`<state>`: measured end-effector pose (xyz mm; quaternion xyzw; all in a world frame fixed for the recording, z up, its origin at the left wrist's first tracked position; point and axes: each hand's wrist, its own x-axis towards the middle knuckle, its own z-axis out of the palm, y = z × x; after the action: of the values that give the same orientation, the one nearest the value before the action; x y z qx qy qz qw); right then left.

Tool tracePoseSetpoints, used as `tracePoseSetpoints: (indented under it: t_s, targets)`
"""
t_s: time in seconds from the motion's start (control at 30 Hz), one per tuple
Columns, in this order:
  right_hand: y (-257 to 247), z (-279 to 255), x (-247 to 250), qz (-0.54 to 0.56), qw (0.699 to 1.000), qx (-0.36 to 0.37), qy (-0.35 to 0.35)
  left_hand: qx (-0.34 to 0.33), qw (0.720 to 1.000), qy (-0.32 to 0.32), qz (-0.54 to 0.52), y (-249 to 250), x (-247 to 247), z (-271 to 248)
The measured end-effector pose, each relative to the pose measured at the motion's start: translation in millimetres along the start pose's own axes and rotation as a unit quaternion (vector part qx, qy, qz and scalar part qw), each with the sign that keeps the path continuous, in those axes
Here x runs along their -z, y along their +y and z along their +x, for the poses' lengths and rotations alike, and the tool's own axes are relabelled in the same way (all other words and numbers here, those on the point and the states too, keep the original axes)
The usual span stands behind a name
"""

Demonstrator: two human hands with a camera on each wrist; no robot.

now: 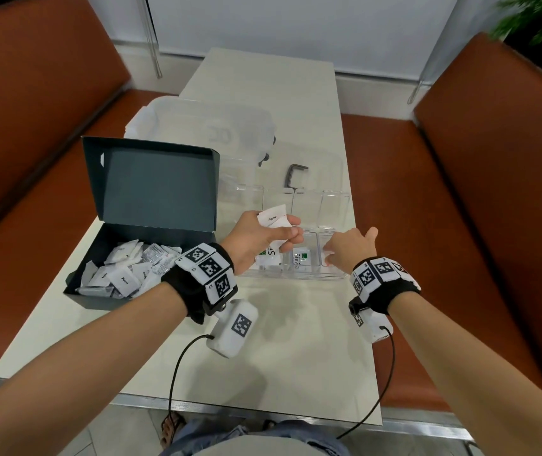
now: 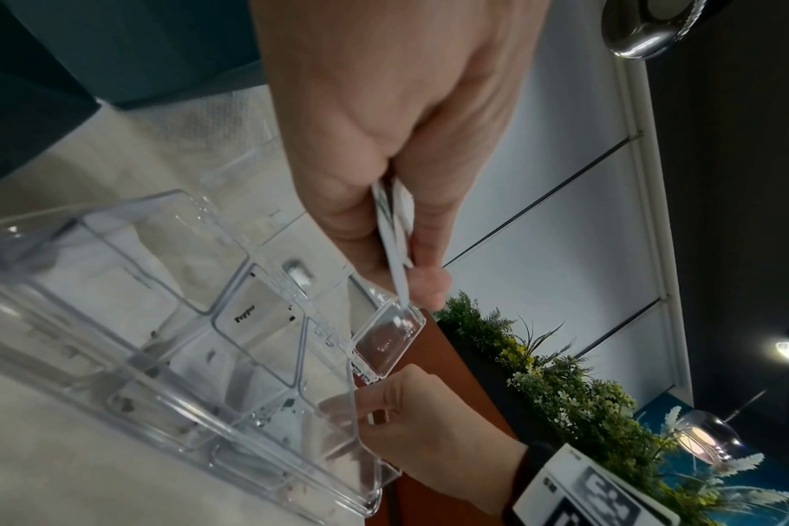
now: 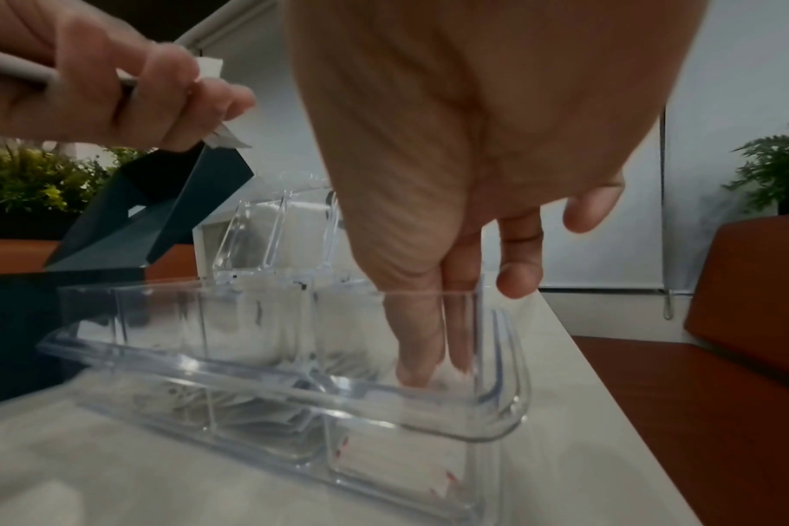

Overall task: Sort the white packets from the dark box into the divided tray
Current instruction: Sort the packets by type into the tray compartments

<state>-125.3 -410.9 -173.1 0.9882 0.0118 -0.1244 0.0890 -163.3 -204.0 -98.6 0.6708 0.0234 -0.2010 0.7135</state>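
The dark box (image 1: 98,299) stands open at the left with several white packets (image 1: 124,274) inside. The clear divided tray (image 1: 296,277) sits right of it; Stevia packets (image 1: 300,258) lie in its near compartments and a Pepper packet (image 2: 257,316) in a farther one. My left hand (image 1: 287,230) hovers over the tray's left part and pinches a few white packets (image 1: 274,218), the top one marked Pepper. My right hand (image 1: 348,245) reaches its straight fingers (image 3: 417,356) down into the tray's near right compartment. What its fingertips touch there is blurred.
A large clear lidded container (image 1: 203,126) stands behind the box, with a dark grey handle piece (image 1: 294,176) beyond the tray. The tray's clear flaps (image 1: 305,205) stand raised. Orange-brown benches (image 1: 493,192) flank the narrow table (image 1: 296,357); its right edge is close to the tray.
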Motion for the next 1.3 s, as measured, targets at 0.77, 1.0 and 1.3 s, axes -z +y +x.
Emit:
tracePoseSetpoints:
  t_s: [0.77, 1.0, 1.3]
  targets:
    - [-18, -55, 87, 0.427, 0.887, 0.121, 0.128, -0.003, 0.997, -0.081, 0.006, -4, -8, 7]
    - [-14, -54, 83, 0.525, 0.834, 0.055, 0.159, 0.038, 0.993, -0.086, -0.074, -1, -15, 8]
    - [6, -46, 85, 0.665, 0.737, 0.013, 0.117, -0.005, 0.999, -0.025, -0.045, -1, -4, 3]
